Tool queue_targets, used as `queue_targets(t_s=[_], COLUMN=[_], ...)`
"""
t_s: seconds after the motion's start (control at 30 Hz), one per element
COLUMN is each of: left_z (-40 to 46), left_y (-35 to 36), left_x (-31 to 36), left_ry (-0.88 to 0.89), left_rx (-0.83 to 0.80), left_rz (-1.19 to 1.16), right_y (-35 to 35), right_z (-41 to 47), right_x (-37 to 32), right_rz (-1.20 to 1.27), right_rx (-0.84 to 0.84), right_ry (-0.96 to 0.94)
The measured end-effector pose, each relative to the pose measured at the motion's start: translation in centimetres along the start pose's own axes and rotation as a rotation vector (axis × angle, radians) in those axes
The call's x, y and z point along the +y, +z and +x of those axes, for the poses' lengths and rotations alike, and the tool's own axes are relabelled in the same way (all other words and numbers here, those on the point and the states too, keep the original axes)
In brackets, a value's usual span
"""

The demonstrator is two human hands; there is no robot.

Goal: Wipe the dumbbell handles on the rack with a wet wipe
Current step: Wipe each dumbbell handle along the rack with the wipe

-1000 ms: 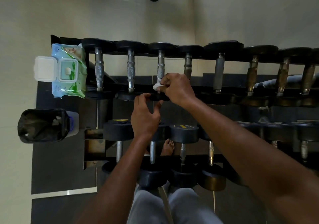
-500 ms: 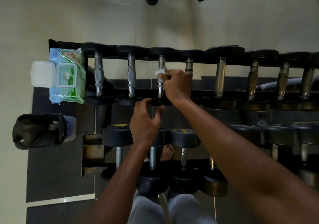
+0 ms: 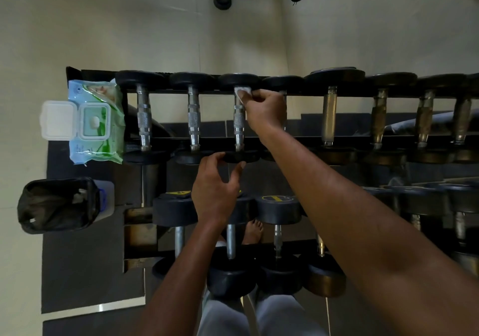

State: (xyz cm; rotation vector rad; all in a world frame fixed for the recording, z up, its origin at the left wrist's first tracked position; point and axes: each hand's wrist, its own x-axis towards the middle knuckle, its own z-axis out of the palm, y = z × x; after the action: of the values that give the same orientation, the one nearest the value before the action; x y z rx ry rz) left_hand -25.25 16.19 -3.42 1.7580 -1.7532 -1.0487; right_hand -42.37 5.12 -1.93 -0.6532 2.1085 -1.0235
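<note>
Beside rack (image 3: 298, 141): wipes pack (image 3: 97, 122), bin (image 3: 58, 204); right hand (image 3: 264, 110) grips wipe (image 3: 242, 92), left hand (image 3: 215, 193) half-curled, empty.

I see the wet wipe (image 3: 242, 92), white and crumpled, pressed against the far end of a knurled chrome dumbbell handle (image 3: 239, 123), third from the rack's left end on the top tier. That dumbbell lies across the rack (image 3: 298, 141), its black heads on the far and near rails, among similar handles left and right.
</note>
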Motion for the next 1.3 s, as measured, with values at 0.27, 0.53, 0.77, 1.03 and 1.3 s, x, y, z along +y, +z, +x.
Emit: queue_targets(t_s=[0.27,0.53,0.77,1.03,1.3], left_z=[0.0,0.3,0.5,1.1,0.7], left_y=[0.0,-0.4,-0.3,-0.3,-0.6], left_x=[0.1,0.1,0.0,-0.5,0.2], left_ry=[0.009,0.009,-0.011,-0.041,-0.058], left_rx=[0.012,-0.007,-0.003,-0.036,-0.035], left_rz=[-0.009,-0.008,-0.021,-0.003,-0.008], right_y=[-1.3,-1.5,-2.6,-2.6,-3.3], right_z=[1.4,1.7,0.7,-1.3,-3.9], right_x=[-1.8,-1.3,-1.9,1.2,2.5], right_rz=[0.385,0.345,0.060,-0.420,-0.448], right_rx=[-0.161,-0.205,-0.297,-0.335,-0.327], right_ry=[0.480,0.394,0.434,0.268,0.136])
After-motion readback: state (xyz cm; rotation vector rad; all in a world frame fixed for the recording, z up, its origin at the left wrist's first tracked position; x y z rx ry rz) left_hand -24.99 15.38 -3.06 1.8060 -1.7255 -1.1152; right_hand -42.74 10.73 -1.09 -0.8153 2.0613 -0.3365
